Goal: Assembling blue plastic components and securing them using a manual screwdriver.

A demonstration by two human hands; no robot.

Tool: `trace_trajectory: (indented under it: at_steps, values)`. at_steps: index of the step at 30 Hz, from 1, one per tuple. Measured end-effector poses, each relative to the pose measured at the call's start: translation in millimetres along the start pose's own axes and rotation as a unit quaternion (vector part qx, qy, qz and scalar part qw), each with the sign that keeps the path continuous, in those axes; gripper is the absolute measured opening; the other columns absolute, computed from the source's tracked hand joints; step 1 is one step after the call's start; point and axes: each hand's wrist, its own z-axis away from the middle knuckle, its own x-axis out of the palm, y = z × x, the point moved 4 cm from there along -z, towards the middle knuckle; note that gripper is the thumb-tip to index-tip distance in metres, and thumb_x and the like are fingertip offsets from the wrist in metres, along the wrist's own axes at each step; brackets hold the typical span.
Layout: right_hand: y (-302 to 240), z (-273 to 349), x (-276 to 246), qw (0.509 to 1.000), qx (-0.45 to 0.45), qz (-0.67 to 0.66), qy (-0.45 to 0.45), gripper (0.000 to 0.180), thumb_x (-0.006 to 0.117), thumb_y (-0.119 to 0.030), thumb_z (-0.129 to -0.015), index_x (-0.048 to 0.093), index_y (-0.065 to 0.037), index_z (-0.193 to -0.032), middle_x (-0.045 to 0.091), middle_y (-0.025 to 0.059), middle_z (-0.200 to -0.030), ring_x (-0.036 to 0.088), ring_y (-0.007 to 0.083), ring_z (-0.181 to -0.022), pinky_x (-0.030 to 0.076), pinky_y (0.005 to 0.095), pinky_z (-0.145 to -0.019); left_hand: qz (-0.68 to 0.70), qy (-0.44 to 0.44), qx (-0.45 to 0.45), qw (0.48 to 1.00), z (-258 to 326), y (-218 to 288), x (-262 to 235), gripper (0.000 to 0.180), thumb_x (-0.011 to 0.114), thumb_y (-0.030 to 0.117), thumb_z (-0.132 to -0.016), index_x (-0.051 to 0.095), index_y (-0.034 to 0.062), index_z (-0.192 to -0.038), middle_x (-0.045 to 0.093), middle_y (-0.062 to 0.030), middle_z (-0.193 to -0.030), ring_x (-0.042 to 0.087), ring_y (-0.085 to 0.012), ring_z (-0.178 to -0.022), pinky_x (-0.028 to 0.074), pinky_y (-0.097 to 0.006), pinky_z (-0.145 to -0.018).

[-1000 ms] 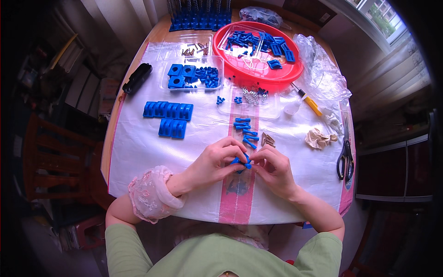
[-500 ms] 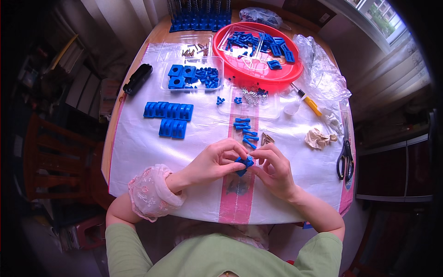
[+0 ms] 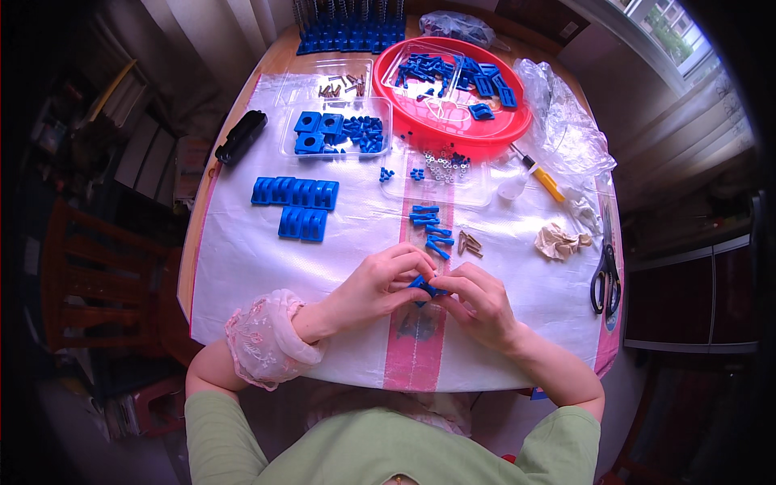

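Observation:
Near the middle of the table, a small blue plastic part (image 3: 419, 284) sits between my two hands. My left hand (image 3: 388, 279) is closed with its fingertips on the part's left side. From the right, my right hand (image 3: 478, 301) pinches at the same part, thumb and forefinger close to the left fingertips. Much of the part is hidden by the fingers. Just beyond the hands lie several slim blue plastic pieces (image 3: 437, 231) in a loose column, and beside them several brass-coloured pins (image 3: 470, 244).
Blue ribbed blocks (image 3: 294, 194) stand in rows at the left. Farther back are a clear box of blue parts (image 3: 363, 136), a red basin (image 3: 485, 142) and a black case (image 3: 242, 138). A yellow-handled screwdriver (image 3: 548, 184), crumpled tissue (image 3: 559, 242) and scissors (image 3: 605, 280) lie right.
My right fingers have come in closer over the blue part and cover more of it. The right hand has drawn back slightly from the brass pins, which show more fully.

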Motion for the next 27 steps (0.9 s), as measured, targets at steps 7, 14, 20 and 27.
trace_trajectory:
  at_steps: [7, 14, 20, 27]
  values:
    - [-5.7, -6.3, -5.6, 0.998, -0.042, 0.031, 0.021, 0.04, 0.085, -0.004, -0.077, 0.07, -0.005, -0.114, 0.07, 0.0092, -0.099, 0.069, 0.0271, -0.086, 0.057, 0.0386, -0.069, 0.037, -0.001, 0.003, 0.999, 1.4, -2.7, 0.4, 0.029, 0.07, -0.002, -0.097, 0.061, -0.0017, -0.125, 0.066, -0.0096, -0.122, 0.072, -0.0186, -0.11, 0.062, -0.032, -0.091]
    - [-4.1, -2.4, -4.3, 0.999, -0.045, 0.014, 0.017, 0.041, 0.088, -0.004, -0.077, 0.069, -0.005, -0.113, 0.073, 0.0126, -0.109, 0.073, 0.0285, -0.091, 0.06, 0.038, -0.074, 0.079, -0.008, -0.004, 0.997, 1.0, -1.5, 2.7, 0.041, 0.068, -0.002, -0.099, 0.051, -0.0006, -0.137, 0.064, -0.011, -0.132, 0.069, -0.0182, -0.117, 0.06, -0.032, -0.097]
    - [-5.4, -2.2, -3.8, 0.999, -0.046, 0.01, 0.014, 0.039, 0.084, -0.002, -0.078, 0.068, -0.003, -0.113, 0.071, 0.0118, -0.111, 0.072, 0.0295, -0.095, 0.061, 0.04, -0.077, 0.118, -0.011, -0.036, 0.992, 1.6, -1.8, 3.3, 0.048, 0.068, -0.001, -0.1, 0.045, 0.001, -0.142, 0.059, -0.0103, -0.138, 0.065, -0.0163, -0.121, 0.059, -0.032, -0.098]
    - [-8.7, -1.4, -2.8, 0.998, -0.058, 0.01, -0.002, 0.038, 0.084, -0.003, -0.08, 0.066, -0.003, -0.114, 0.068, 0.0115, -0.11, 0.071, 0.0304, -0.098, 0.061, 0.0404, -0.08, 0.082, -0.018, -0.013, 0.996, 1.4, -3.2, 3.2, 0.041, 0.067, 0.0, -0.101, 0.05, -0.0005, -0.138, 0.061, -0.0104, -0.135, 0.068, -0.0173, -0.117, 0.061, -0.034, -0.096]
